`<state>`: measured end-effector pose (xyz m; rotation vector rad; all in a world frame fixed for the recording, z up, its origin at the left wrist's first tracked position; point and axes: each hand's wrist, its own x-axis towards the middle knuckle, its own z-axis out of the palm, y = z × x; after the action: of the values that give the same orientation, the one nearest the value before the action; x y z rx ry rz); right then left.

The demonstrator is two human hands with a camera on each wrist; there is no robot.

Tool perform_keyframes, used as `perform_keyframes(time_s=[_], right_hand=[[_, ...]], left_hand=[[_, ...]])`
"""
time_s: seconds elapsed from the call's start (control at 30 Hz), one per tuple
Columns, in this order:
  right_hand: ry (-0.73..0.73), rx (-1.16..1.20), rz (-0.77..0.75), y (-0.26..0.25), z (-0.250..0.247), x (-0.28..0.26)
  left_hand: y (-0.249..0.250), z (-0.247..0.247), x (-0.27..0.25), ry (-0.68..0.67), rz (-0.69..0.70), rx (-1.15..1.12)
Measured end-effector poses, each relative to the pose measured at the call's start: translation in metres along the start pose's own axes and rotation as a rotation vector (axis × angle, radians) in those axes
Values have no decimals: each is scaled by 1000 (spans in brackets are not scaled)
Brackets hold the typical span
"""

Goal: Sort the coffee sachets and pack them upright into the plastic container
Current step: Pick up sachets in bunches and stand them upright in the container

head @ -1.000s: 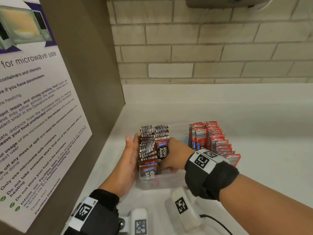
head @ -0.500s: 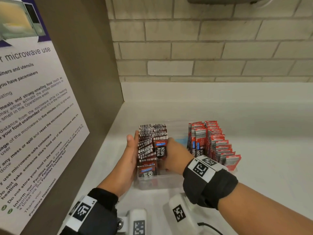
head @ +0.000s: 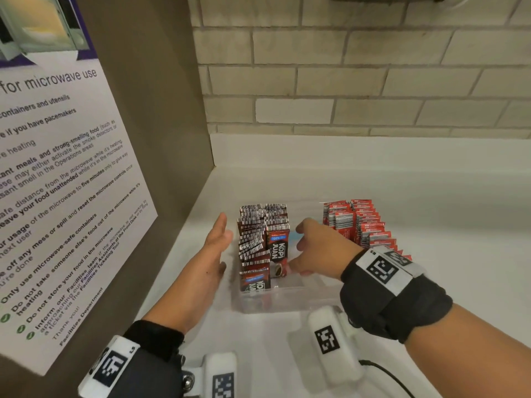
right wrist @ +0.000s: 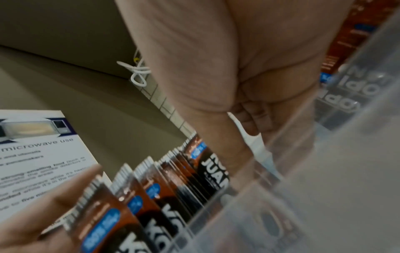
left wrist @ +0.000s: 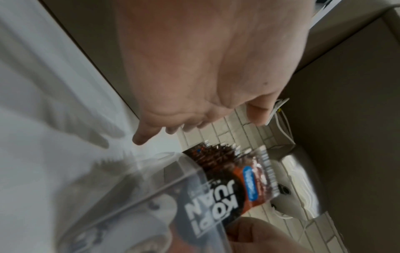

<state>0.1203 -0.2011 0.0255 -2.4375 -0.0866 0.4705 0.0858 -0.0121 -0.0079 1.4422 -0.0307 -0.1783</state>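
- Two hands work one clear plastic container on the white counter.
- Two packs stand upright: dark brown Kopi Juan sachets inside, red sachets at three o'clock.
- Left hand flat, fingers straight, at nine o'clock.
- Right hand: curled fingers reaching in; cannot tell its hold.

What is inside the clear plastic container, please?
Dark Kopi Juan sachets stand upright in the clear plastic container, filling its left part. The right hand covers much of the right part, which looks mostly free.
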Motion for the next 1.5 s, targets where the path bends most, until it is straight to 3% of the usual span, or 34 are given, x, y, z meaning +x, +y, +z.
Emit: perform_keyframes(time_s=[0.1, 0.23, 0.3, 0.47, 0.57, 0.7, 0.8, 0.9, 1.0, 1.1, 1.3, 1.5], right_hand=[[60, -71, -57, 0, -5, -10], [131, -72, -144, 0, -7, -23], [85, 11, -156, -3, -2, -27], [-121, 12, -207, -12, 22, -34], [-140, -29, -215, -14, 32, -35], [-138, -98, -228, -15, 31, -36], [-106, -179, -225, -16, 18, -42], [-20, -261, -202, -14, -4, -47], [103, -96, -211, -10, -22, -47], [247, 138, -272, -4, -29, -45], [557, 328, -377, 10, -31, -53], [836, 358, -302, 49, -46, -63]], left_hand=[[-4, -6, -13, -27, 9, 82], [-8, -18, -26, 66, 46, 248], [-10, -23, -30, 103, 49, 194], [-4, -5, -32, 3, -34, 65], [3, 9, -19, 19, -114, 125], [-8, 11, -16, -91, -78, 67], [-11, 4, -19, -2, -75, 29], [0, 1, -19, 169, 84, 14], [21, 2, -22, 333, 370, 7], [45, 17, -22, 300, 527, -65], [55, 53, -18, 100, 386, -41], [53, 91, -5, -12, 284, 282]])
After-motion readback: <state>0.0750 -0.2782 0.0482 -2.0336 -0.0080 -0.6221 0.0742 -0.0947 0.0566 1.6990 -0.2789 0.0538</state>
